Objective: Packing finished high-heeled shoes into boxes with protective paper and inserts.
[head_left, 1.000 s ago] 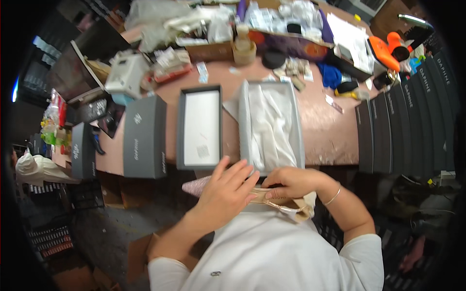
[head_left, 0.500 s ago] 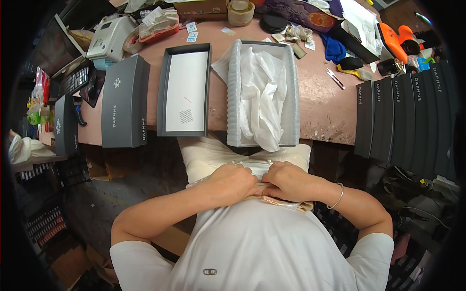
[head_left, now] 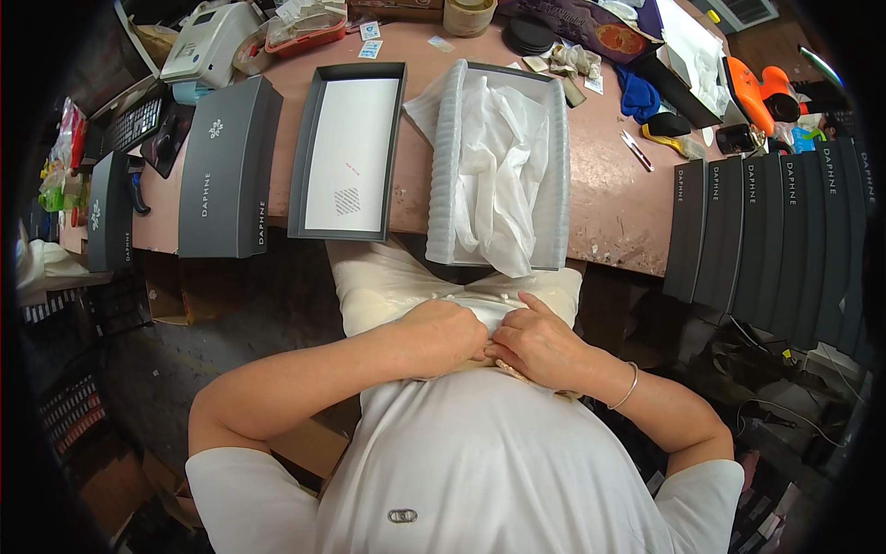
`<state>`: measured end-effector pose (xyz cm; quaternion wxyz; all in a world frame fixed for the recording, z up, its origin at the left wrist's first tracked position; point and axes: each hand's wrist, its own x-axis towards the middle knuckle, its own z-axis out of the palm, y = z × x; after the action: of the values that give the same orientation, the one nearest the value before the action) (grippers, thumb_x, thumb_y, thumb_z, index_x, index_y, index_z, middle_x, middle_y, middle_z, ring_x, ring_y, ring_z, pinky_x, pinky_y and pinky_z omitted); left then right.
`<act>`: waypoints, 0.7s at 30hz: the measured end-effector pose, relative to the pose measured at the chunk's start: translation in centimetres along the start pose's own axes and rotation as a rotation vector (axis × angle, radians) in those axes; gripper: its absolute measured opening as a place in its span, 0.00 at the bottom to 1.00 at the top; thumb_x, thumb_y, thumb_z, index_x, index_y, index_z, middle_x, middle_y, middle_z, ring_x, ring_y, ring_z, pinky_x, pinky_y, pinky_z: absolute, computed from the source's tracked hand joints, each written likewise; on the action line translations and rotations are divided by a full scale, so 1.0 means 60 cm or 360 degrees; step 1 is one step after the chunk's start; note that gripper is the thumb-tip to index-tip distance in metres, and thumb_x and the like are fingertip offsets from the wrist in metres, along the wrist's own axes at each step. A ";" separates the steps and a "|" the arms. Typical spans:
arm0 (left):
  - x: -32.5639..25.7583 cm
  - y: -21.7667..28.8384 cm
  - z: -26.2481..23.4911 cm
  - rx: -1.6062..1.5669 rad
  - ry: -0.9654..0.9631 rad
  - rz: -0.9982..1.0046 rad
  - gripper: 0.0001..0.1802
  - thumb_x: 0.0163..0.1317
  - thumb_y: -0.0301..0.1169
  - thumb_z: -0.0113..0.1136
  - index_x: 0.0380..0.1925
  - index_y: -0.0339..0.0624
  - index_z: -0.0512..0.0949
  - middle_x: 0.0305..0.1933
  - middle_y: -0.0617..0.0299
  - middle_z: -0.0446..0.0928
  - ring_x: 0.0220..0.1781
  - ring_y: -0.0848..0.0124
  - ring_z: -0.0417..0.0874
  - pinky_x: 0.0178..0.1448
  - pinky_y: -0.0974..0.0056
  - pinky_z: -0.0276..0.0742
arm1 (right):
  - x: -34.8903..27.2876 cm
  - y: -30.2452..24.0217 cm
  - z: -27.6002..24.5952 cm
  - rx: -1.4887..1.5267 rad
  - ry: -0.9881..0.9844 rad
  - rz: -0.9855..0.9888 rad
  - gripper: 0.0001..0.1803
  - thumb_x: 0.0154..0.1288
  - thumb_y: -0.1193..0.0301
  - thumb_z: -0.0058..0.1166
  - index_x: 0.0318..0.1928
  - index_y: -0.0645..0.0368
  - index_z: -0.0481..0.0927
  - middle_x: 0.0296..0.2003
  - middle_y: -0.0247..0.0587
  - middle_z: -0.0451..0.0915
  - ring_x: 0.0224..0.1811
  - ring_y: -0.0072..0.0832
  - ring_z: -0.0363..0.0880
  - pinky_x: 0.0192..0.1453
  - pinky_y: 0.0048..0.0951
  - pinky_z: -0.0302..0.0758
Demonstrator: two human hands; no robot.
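Note:
Both hands meet low in front of my white shirt, over my lap. My left hand (head_left: 445, 334) is closed, knuckles up, and hides what its fingers grip. Close against it, my right hand (head_left: 538, 345) pinches inward with one finger raised. A beige thing with a glittery edge (head_left: 512, 371) shows partly beneath the right hand; its kind is hidden. Some white material (head_left: 482, 310) shows between the hands. Beyond them, an open box (head_left: 447, 175) with ribbed wrapping along its side holds crumpled white tissue paper (head_left: 498, 171). To its left lies an open grey lid (head_left: 300, 175) with a white inside.
Closed grey boxes (head_left: 221, 166) stand at the left, and a row of several more (head_left: 752, 231) at the right. Small scissors (head_left: 637, 150), a blue cloth (head_left: 637, 92) and an orange tool (head_left: 748, 97) lie at the back right. A white printer (head_left: 210, 46) stands back left.
The view has shifted slightly. My right hand has turned and lifted a finger, and the two hands have drawn closer. Less of the beige thing shows now.

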<state>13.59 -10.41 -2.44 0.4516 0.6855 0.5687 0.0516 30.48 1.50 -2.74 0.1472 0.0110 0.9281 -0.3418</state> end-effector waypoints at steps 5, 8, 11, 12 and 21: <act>0.004 0.005 -0.020 -0.0083 -0.0058 -0.0049 0.24 0.60 0.48 0.59 0.22 0.34 0.81 0.25 0.46 0.79 0.31 0.50 0.82 0.39 0.51 0.77 | 0.006 -0.001 0.000 -0.0225 -0.0048 0.0114 0.19 0.69 0.59 0.50 0.31 0.62 0.82 0.23 0.43 0.79 0.36 0.35 0.80 0.63 0.44 0.68; -0.003 0.006 -0.015 -0.0142 -0.0061 -0.0116 0.24 0.59 0.49 0.60 0.25 0.35 0.81 0.25 0.46 0.79 0.31 0.49 0.82 0.39 0.51 0.77 | 0.012 0.015 -0.056 0.1283 -0.0024 0.0947 0.21 0.72 0.58 0.47 0.35 0.65 0.83 0.28 0.44 0.82 0.39 0.30 0.80 0.57 0.36 0.72; -0.010 0.000 -0.013 -0.0107 -0.0008 -0.0059 0.24 0.61 0.49 0.58 0.29 0.35 0.81 0.27 0.47 0.80 0.34 0.50 0.82 0.40 0.51 0.77 | -0.032 0.045 -0.071 0.1449 -0.0269 0.0568 0.24 0.71 0.57 0.49 0.54 0.65 0.77 0.51 0.50 0.78 0.53 0.33 0.75 0.60 0.33 0.70; -0.009 0.001 -0.011 -0.0061 -0.0002 -0.0046 0.24 0.62 0.49 0.57 0.29 0.35 0.81 0.27 0.47 0.80 0.35 0.51 0.82 0.41 0.52 0.77 | -0.039 0.047 -0.065 0.1295 -0.0272 0.0401 0.25 0.70 0.56 0.50 0.56 0.64 0.75 0.54 0.51 0.75 0.57 0.35 0.72 0.63 0.34 0.67; 0.009 -0.002 -0.012 0.0051 -0.0137 -0.0057 0.25 0.67 0.51 0.50 0.34 0.38 0.81 0.29 0.53 0.80 0.39 0.55 0.82 0.44 0.54 0.78 | -0.055 0.055 -0.034 0.1292 -0.0266 0.0311 0.28 0.64 0.59 0.54 0.59 0.64 0.74 0.62 0.53 0.68 0.67 0.42 0.62 0.71 0.36 0.58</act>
<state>13.30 -9.59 -2.33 0.4656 0.6839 0.5617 0.0047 33.50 5.58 -2.40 0.2375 0.1281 0.6977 -0.6637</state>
